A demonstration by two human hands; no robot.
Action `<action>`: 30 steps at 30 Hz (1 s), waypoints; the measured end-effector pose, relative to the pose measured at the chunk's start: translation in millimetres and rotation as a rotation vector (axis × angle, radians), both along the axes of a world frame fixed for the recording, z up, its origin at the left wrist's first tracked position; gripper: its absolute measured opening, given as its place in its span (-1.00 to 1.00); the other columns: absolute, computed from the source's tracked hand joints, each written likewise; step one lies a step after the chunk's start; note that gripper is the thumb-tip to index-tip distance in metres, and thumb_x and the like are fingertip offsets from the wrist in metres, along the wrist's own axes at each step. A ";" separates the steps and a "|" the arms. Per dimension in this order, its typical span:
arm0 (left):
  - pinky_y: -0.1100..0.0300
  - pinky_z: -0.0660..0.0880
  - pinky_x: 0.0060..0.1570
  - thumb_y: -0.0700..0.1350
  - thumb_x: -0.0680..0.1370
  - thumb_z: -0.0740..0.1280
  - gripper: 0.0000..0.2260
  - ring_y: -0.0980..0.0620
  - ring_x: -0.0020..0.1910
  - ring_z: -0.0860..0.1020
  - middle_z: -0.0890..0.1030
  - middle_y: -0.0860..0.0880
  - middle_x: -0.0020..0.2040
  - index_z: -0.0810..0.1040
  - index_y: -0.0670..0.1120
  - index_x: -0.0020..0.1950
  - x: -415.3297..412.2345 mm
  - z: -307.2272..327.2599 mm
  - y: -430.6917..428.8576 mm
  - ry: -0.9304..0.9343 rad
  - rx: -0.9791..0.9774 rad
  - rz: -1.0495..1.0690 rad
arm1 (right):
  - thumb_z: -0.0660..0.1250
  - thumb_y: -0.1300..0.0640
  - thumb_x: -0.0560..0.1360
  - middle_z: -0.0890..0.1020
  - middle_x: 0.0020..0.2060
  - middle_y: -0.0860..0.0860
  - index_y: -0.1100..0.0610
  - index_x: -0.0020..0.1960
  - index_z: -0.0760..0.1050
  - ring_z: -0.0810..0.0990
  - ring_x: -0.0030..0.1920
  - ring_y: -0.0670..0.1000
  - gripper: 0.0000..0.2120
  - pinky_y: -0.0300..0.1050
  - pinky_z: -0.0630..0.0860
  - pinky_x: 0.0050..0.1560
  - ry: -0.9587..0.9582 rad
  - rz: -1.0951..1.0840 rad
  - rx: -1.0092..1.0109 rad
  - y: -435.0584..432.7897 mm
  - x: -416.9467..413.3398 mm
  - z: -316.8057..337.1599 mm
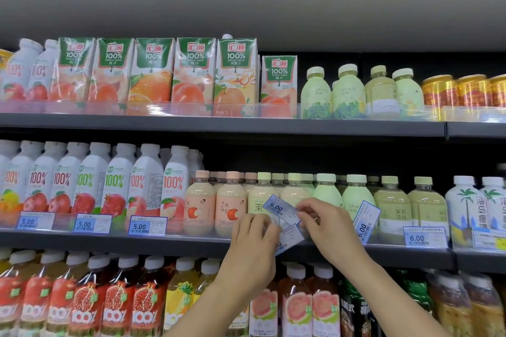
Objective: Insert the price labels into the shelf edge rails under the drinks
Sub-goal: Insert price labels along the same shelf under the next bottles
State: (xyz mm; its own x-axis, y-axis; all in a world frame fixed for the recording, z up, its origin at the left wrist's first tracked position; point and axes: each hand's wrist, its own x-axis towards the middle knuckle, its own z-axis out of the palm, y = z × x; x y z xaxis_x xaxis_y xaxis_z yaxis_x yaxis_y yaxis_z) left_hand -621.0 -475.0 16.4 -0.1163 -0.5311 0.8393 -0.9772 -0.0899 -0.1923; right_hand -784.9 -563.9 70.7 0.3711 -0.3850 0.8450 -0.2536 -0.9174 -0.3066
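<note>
blue-white price labels point(282, 210), perhaps pale-green bottles point(356, 194)

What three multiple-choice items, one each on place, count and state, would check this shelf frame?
1. The left hand and right hand work at which shelf?
A top; B middle; C bottom.
2. How many 5.00 labels sit seated along that shelf?
A one; B three; C six.
3. What is the right hand doing?
A pinches a 6.00 label; B hangs empty; C grips a bottle.

Key:
1. B, both hands are in front of the middle rail.
2. B, three 5.00 tags stand side by side at the left.
3. A, its fingertips pinch that label's right end, while the left hand holds a second label.
</note>
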 end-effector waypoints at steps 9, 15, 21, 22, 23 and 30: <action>0.10 0.22 -0.02 -0.15 0.51 0.12 -0.90 -0.09 0.09 0.38 0.44 -0.05 0.14 0.37 -0.06 -0.01 1.9 -8.4 -0.7 0.031 -0.076 -0.105 | 0.33 0.19 0.54 0.56 -0.10 -0.16 0.03 0.04 0.64 0.41 -0.03 -0.09 -0.85 -0.12 0.48 0.00 0.202 -0.122 -0.275 -17.6 -5.9 -12.7; 0.11 0.26 0.05 -0.11 0.53 0.17 -0.87 -0.06 0.14 0.40 0.45 -0.01 0.18 0.42 -0.05 0.05 6.9 -7.0 -3.6 0.040 -0.050 -0.077 | 0.31 0.14 0.54 0.53 -0.06 -0.14 0.00 0.09 0.65 0.40 0.00 -0.04 -0.80 -0.10 0.45 0.05 0.293 -0.168 -0.280 -12.1 -7.6 -11.2; 0.12 0.27 0.12 -0.06 0.59 0.10 -0.86 0.01 0.16 0.37 0.38 0.02 0.23 0.37 -0.03 0.11 13.5 -1.7 8.6 0.066 -0.009 -0.133 | 0.28 0.24 0.56 0.50 -0.05 -0.15 0.03 0.14 0.62 0.42 0.04 -0.09 -0.76 -0.17 0.44 0.07 0.290 -0.126 -0.183 -8.6 -3.1 -7.3; 0.08 0.30 0.15 -0.07 0.60 0.12 -0.87 0.01 0.16 0.38 0.37 0.02 0.23 0.37 -0.03 0.10 15.8 -1.8 10.7 0.063 -0.008 -0.138 | 0.29 0.24 0.56 0.50 -0.05 -0.16 0.03 0.14 0.62 0.43 0.04 -0.10 -0.76 -0.17 0.45 0.07 0.287 -0.123 -0.180 -8.0 -0.5 -8.0; 0.05 0.32 0.16 -0.09 0.61 0.13 -0.89 0.00 0.16 0.38 0.37 0.02 0.24 0.38 -0.03 0.10 17.9 -2.8 12.8 0.054 -0.008 -0.134 | 0.29 0.23 0.56 0.49 -0.05 -0.17 0.03 0.14 0.62 0.43 0.03 -0.11 -0.77 -0.17 0.46 0.07 0.282 -0.122 -0.177 -7.3 1.5 -8.4; 0.08 0.32 0.11 -0.05 0.69 0.14 -0.88 0.03 0.11 0.42 0.45 0.07 0.13 0.45 -0.02 0.07 28.1 -8.1 21.8 -0.009 -0.127 -0.106 | 0.30 0.14 0.56 0.52 -0.03 -0.21 0.02 0.20 0.59 0.46 0.03 -0.19 -0.76 -0.21 0.47 0.09 0.154 -0.047 -0.197 11.5 3.7 -1.1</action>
State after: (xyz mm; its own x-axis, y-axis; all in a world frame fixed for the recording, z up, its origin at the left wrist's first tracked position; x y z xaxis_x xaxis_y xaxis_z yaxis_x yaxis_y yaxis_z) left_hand -592.9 -453.2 8.3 -0.1739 -0.4052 0.8976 -0.9808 -0.0110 -0.1949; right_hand -781.2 -552.5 69.7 0.4870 -0.2389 0.8401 -0.3276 -0.9416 -0.0778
